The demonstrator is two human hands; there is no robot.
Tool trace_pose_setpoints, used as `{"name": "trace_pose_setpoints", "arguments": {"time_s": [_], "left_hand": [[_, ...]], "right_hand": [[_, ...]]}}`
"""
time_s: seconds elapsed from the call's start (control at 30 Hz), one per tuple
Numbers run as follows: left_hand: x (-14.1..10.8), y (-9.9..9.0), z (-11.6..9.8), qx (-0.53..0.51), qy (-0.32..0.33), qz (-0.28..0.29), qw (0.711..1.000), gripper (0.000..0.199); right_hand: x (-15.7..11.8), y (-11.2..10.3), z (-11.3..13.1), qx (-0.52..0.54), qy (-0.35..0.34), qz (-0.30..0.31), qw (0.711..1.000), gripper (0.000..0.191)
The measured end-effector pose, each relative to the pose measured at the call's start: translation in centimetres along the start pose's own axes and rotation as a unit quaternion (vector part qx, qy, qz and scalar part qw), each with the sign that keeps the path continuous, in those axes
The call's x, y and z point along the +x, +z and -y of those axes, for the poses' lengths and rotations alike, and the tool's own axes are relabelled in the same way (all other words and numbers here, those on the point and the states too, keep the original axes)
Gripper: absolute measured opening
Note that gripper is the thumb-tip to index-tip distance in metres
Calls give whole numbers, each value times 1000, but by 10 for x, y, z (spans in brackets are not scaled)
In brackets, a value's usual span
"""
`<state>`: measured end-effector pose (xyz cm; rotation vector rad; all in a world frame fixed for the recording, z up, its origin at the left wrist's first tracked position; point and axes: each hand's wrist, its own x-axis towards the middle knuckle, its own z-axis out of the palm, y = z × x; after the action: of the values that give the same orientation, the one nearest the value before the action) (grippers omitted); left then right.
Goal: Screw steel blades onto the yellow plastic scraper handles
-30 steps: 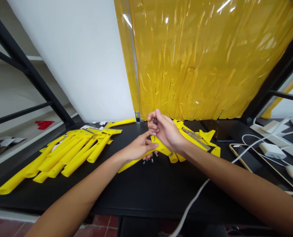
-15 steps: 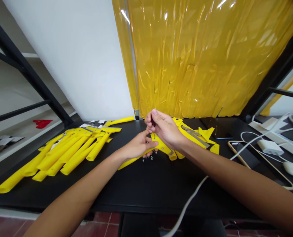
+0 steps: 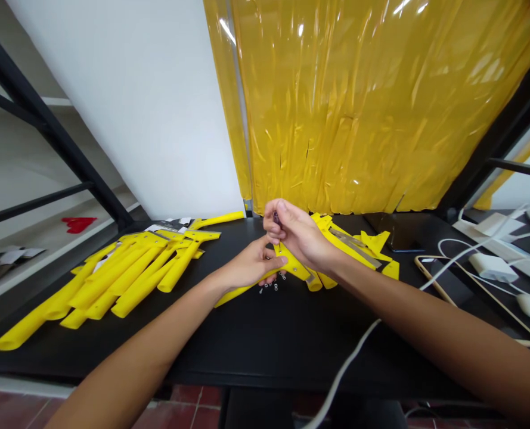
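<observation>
My left hand [image 3: 256,262] is closed around a yellow plastic handle [image 3: 294,268] with a wide, angled head, holding it low over the black table. Its thumb lies across the head, near small metal fasteners set in it. My right hand [image 3: 296,229] is curled just above that head, fingers pinched on what looks like a small dark screwdriver [image 3: 276,218], mostly hidden by the fingers. Several loose small screws and nuts [image 3: 276,286] lie on the table below my left fingers.
Similar yellow handles [image 3: 135,271] are piled at the left. More yellow parts with metal blades [image 3: 352,241] lie behind my right forearm. At the right are a tablet [image 3: 474,298], a white charger [image 3: 492,267] and a white cable [image 3: 354,351] crossing the table edge. A yellow plastic curtain [image 3: 358,107] hangs behind.
My right fingers have turned slightly, and the dark tool between them shows more. The left hand keeps its hold on the yellow handle. The view has shifted a little.
</observation>
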<state>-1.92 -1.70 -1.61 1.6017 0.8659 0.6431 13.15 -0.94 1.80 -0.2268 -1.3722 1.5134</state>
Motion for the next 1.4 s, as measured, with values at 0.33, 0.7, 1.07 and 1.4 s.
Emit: {"name": "trace_pose_setpoints", "arguments": {"time_s": [0.33,0.7,1.07,1.4], "left_hand": [[0,-2,3,1,11,16,1000,45],[0,-1,6,21,4,12,1000,44],[-5,-17,-12,69,60,-47,995,44],[2,-35,-6,163,93,-81,979,40]], "right_hand": [[0,3,-1,13,-13,-26,999,28],[-2,1,-5,36,3,-24,999,29],[16,-29,42,-198,-71,-157,965,36],[9,-73,21,-470,281,177,818,30]]}}
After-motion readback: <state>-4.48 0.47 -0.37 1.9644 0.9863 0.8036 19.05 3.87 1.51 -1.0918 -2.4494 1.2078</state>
